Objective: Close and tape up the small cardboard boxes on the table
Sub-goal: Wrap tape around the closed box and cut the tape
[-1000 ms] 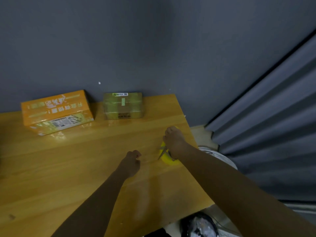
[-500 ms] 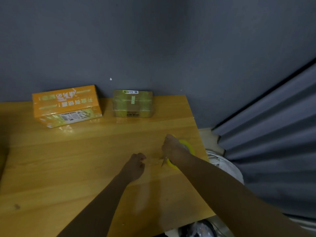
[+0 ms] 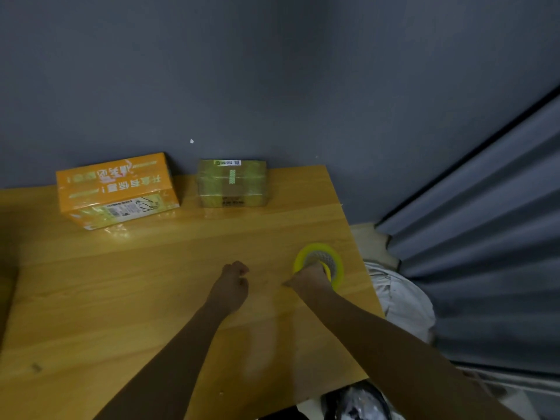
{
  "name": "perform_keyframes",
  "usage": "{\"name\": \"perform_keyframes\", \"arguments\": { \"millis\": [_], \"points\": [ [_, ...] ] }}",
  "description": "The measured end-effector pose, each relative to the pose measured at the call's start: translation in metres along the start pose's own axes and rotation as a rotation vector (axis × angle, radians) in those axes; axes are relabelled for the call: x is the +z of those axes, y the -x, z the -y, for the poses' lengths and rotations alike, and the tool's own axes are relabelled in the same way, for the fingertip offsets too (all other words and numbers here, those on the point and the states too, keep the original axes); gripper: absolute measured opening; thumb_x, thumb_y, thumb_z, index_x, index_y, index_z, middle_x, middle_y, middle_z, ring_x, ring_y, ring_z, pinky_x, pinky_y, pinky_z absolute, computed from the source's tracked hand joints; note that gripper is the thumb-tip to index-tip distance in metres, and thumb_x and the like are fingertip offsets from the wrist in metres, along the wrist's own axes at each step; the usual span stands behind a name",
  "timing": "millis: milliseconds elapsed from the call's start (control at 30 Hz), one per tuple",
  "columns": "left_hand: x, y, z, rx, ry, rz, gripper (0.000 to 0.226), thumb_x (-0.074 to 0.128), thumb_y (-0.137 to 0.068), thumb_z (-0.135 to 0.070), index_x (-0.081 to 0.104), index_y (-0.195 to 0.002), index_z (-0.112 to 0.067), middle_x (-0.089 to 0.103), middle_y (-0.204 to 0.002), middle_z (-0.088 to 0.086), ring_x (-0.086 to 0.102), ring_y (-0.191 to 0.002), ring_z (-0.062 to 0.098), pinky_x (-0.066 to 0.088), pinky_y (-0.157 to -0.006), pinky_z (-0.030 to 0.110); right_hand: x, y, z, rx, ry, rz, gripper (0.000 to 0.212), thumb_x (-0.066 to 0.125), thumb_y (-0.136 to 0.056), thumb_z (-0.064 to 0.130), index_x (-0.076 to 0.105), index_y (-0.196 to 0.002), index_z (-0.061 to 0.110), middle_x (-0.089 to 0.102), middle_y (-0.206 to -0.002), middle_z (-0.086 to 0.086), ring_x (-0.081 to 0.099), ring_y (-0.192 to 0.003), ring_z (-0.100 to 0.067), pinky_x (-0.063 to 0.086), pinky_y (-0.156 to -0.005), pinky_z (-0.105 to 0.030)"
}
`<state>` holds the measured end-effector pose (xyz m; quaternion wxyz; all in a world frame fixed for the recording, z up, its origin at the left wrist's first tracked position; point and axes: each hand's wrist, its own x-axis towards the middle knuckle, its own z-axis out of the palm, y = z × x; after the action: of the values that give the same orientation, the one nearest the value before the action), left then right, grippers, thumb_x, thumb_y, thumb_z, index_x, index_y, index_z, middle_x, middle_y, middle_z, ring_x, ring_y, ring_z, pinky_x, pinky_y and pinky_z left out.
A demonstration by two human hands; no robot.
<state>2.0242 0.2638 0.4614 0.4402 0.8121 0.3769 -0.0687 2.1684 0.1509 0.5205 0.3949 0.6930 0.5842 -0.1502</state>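
Since a second ago my right hand has tipped the tape roll upright, fingers hooked through its core; left hand fisted, empty. Both boxes sit far left: light, stiff, slick; I'd grip their sides.

Two boxes sit at the back of one wooden table: an orange box and a brown taped box. One roll of yellow tape lies near the right edge. Two hands show, left hand and right hand.

Orange box, brown box, yellow tape roll.
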Motion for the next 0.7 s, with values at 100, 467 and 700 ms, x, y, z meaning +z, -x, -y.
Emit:
{"name": "perform_keyframes", "arguments": {
  "millis": [100,467,700],
  "points": [
    [-0.007,0.000,-0.004,-0.029,0.005,-0.028,0.028,0.040,-0.101,-0.012,0.045,-0.128,-0.010,0.039,-0.134,0.013,0.055,-0.094,0.023,0.042,-0.069,0.028,0.021,0.008,0.004,0.086,-0.109,-0.041,0.070,0.038,-0.096,-0.005,0.018,-0.150,0.036,0.034,-0.054,0.002,0.031,-0.044,-0.016,0.021,-0.043,-0.025],
    [0.011,0.007,-0.027,-0.018,-0.003,-0.037,0.029,0.041,-0.101,-0.014,0.045,-0.130,-0.011,0.040,-0.133,0.010,0.058,-0.107,0.026,0.047,-0.085,0.035,0.072,0.027,0.048,0.239,-0.575,-0.060,0.035,0.032,-0.100,0.007,0.055,-0.126,0.001,0.052,-0.132,-0.016,0.050,-0.123,-0.028,0.041,-0.097,-0.035],
    [0.021,0.012,-0.042,-0.023,0.039,-0.067,0.030,0.045,-0.098,-0.011,0.048,-0.128,-0.009,0.043,-0.132,0.013,0.055,-0.113,0.029,0.043,-0.094,0.033,0.073,0.036,0.034,0.167,-0.446,-0.396,0.043,0.088,-0.009,0.031,0.054,-0.029,0.014,0.049,-0.032,0.001,0.051,-0.031,-0.007,0.040,-0.037,-0.010]
  ]
}}
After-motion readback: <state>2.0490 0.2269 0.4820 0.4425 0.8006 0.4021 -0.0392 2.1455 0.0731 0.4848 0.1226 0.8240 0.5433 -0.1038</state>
